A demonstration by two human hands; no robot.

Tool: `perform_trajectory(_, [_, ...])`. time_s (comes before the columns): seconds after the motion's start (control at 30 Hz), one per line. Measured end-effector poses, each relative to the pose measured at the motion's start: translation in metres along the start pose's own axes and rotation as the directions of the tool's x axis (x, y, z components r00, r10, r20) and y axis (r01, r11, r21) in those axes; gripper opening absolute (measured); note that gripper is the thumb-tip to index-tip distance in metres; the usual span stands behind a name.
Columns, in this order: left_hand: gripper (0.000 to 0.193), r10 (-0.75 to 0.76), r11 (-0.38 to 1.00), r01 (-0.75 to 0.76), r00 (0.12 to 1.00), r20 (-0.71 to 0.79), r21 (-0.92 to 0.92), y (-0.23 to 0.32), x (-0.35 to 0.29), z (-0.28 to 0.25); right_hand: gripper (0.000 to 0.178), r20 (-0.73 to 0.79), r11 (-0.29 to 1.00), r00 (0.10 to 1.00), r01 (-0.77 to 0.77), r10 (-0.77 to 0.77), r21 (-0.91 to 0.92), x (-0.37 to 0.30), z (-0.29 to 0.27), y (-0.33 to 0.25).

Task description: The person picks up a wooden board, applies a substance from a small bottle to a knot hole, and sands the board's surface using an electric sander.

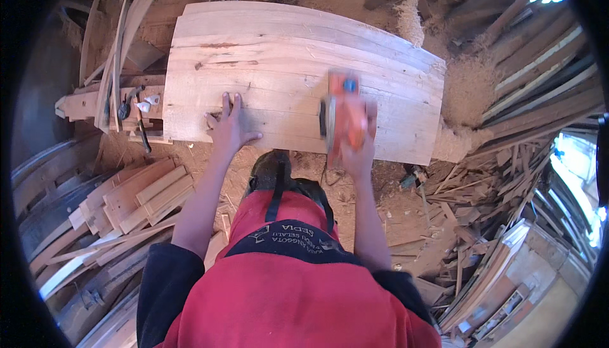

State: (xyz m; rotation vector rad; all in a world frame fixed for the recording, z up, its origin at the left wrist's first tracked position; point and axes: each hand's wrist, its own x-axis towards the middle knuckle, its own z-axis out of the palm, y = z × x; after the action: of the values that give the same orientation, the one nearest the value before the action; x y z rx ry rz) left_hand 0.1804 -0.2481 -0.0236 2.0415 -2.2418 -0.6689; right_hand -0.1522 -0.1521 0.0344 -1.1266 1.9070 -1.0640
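At the bottom of the frame a red shirt (285, 297) with a dark collar fills the lower centre, and two bare forearms rise from it toward the middle. To the lower left lies a stack of short pale wooden offcuts (136, 199), and to the lower right a loose heap of thin wood strips and slats (482, 221) spreads over the sawdust-covered ground.

In the middle of the frame, the left hand (228, 126) lies flat and open, fingers spread, pressing on the near edge of the wide panel of joined pale wooden planks (273, 56). The right hand (358, 148) is closed around the rear of an orange electric hand planer (342, 116), which sits on the panel's surface just right of centre, near its front edge. The planer looks slightly blurred.

At the left edge of the panel, a low wooden bench end (82, 104) carries a few small dark tools (127, 107). Beyond the panel, in the upper right, mounds of tan sawdust (466, 88) lie against long boards (539, 62) leaning along the right rim.
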Motion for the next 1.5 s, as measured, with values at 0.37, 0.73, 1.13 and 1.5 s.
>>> perform_trajectory(0.37, [0.132, -0.147, 0.989, 0.144, 0.98, 0.134, 0.031, 0.02, 0.005, -0.015, 0.025, -0.036, 0.978, 0.977, -0.209, 0.21, 0.027, -0.078, 0.0, 0.042])
perform_trajectory(0.73, [0.13, -0.156, 0.987, 0.158, 0.965, 0.209, 0.004, 0.043, 0.012, -0.042, 0.011, -0.217, 0.959, 0.944, 0.209, -0.249, -0.192, 0.265, 0.069, -0.016])
perform_trajectory(1.13, [0.065, 0.58, 0.697, -0.394, 0.801, 0.147, -0.599, 0.108, 0.008, -0.123, 0.024, 0.577, 0.677, 0.774, 0.573, -0.261, -0.462, -0.02, -0.014, -0.082])
perform_trajectory(1.5, [0.036, 0.304, 0.839, -0.521, 0.211, 0.929, -0.156, 0.161, -0.004, -0.126, 0.025, 0.777, 0.449, 0.581, 0.777, -0.244, -0.44, -0.08, -0.038, -0.086])
